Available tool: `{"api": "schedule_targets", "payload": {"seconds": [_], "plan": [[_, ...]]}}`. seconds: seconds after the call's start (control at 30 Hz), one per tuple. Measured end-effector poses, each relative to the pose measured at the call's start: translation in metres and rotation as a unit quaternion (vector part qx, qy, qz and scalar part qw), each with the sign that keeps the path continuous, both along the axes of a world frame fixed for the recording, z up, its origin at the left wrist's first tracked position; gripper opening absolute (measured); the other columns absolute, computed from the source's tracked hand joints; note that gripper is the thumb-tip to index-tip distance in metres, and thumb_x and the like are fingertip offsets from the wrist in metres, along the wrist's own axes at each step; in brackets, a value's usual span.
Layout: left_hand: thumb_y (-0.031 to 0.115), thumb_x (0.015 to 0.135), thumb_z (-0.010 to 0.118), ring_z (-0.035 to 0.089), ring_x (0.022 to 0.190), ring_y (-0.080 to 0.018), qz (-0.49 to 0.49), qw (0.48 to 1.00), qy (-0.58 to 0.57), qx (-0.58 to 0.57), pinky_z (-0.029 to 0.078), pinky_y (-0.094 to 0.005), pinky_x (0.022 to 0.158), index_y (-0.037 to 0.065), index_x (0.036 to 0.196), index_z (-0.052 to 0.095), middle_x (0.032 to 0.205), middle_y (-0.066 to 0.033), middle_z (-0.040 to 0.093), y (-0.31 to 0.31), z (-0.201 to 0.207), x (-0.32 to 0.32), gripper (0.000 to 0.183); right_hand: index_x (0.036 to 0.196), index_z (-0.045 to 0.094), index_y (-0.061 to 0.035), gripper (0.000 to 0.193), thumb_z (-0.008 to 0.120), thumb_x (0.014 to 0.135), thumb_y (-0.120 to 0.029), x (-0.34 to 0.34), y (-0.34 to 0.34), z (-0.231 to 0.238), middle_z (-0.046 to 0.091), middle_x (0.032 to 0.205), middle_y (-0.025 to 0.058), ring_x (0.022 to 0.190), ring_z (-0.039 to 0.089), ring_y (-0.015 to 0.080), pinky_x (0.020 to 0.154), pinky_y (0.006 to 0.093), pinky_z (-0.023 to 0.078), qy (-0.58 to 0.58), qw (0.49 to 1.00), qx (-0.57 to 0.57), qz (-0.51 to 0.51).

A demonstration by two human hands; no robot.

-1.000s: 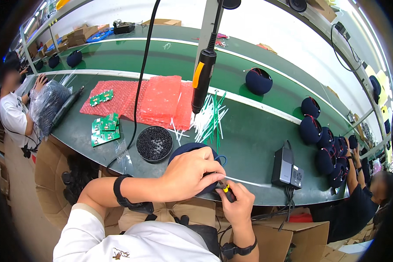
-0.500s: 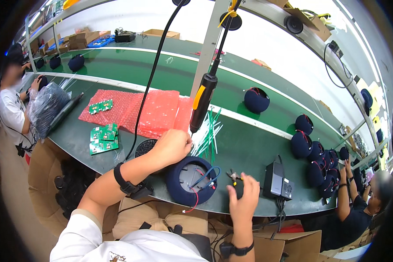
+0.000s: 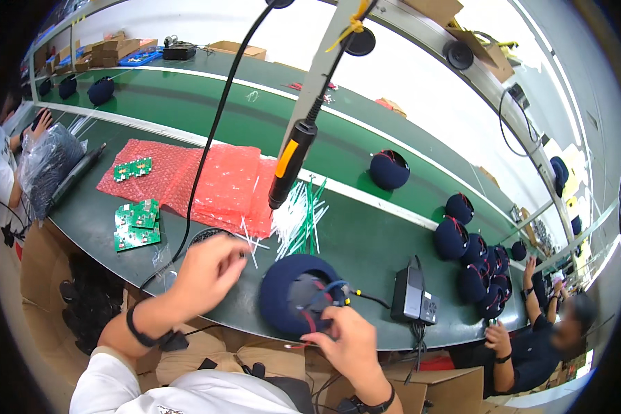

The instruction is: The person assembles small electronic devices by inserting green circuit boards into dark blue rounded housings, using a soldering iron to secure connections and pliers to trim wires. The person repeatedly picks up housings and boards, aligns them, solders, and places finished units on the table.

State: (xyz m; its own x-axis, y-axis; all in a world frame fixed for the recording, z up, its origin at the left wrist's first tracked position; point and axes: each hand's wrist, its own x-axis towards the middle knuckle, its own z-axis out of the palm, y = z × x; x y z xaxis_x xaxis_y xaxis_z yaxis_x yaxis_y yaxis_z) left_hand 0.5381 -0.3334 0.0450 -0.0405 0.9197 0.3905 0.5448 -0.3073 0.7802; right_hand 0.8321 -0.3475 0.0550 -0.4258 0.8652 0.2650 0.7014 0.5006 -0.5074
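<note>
A round navy fabric-covered shell (image 3: 277, 297) rests tilted at the table's near edge, with its hollow side toward me. Blue and red wires come out of it. My right hand (image 3: 352, 341) grips its near right rim with thumb and fingers. My left hand (image 3: 210, 272) is raised to the left of the shell, thumb and fingertips pinched; whatever is between them is too small to make out. Partly behind that hand sits a round dish of small dark parts (image 3: 210, 234). An electric screwdriver (image 3: 293, 162), black and orange, hangs above the table, touched by neither hand.
Green circuit boards (image 3: 136, 226) and pink bubble wrap (image 3: 228, 183) lie left, white and green cable ties (image 3: 300, 217) behind the shell. A black power box (image 3: 414, 297) stands right, beside several more shells (image 3: 452, 238). A co-worker (image 3: 531, 345) sits at the right.
My left hand has left the screwdriver's tip and moved left and down. My right hand has come from beside the shell onto its rim, and the shell is now tilted.
</note>
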Motion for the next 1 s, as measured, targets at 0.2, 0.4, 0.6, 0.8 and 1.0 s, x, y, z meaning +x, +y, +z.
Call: {"api": "schedule_targets", "payload": {"seconds": [0.2,0.4,0.6,0.8,1.0], "plan": [[0.013,0.09,0.073,0.066,0.066,-0.0215,-0.138,0.989,0.052,0.033,0.051,-0.037,0.057,0.011,0.1,0.075,0.077,-0.0042,0.065,-0.053,-0.073,0.001,0.011,0.104,0.061,-0.0034,0.051,0.095,0.072,-0.024,0.022,0.092,0.019,0.056,0.061,0.007,0.054,0.053,0.017,0.054,0.0318,0.045,0.05,0.989,0.036,-0.136],[0.021,0.09,0.073,0.068,0.07,-0.0248,-0.118,0.986,0.116,0.031,0.053,-0.0387,0.059,0.014,0.094,0.075,0.079,-0.0026,0.067,-0.05,-0.076,0.007,0.008,0.111,0.061,-0.0012,0.045,0.086,0.083,-0.025,-0.004,0.277,-0.015,0.067,0.073,0.0131,0.068,0.068,0.0277,0.068,0.0388,0.052,0.015,0.985,0.063,-0.162],[0.024,0.094,0.069,0.069,0.073,-0.0264,-0.127,0.986,0.1,0.049,0.055,-0.0399,0.059,0.014,0.097,0.072,0.082,-0.0032,0.068,-0.049,-0.083,0.005,0.011,0.116,0.064,-0.0035,0.049,0.083,0.082,-0.032,-0.052,0.429,-0.06,0.073,0.096,0.0233,0.094,0.072,0.0415,0.084,0.0466,0.055,-0.035,0.975,0.159,-0.151],[0.025,0.096,0.065,0.069,0.076,-0.0285,-0.135,0.985,0.098,0.035,0.056,-0.0429,0.063,0.012,0.101,0.068,0.085,-0.0039,0.065,-0.051,-0.089,0.007,0.013,0.11,0.063,0.0008,0.037,0.083,0.085,-0.019,-0.099,0.494,-0.089,0.068,0.078,0.0132,0.055,0.068,0.022,0.05,0.0365,0.055,0.062,0.97,0.221,-0.082],[0.024,0.099,0.063,0.066,0.072,-0.0284,-0.126,0.984,0.113,0.057,0.054,-0.0432,0.06,0.014,0.103,0.067,0.083,-0.0051,0.059,-0.053,-0.095,0.006,0.011,0.107,0.069,-0.0013,0.028,0.079,0.085,-0.014,-0.099,0.465,-0.071,0.072,0.079,0.0143,0.077,0.074,0.0281,0.073,0.0411,0.056,0.143,0.98,0.085,-0.109]]}}
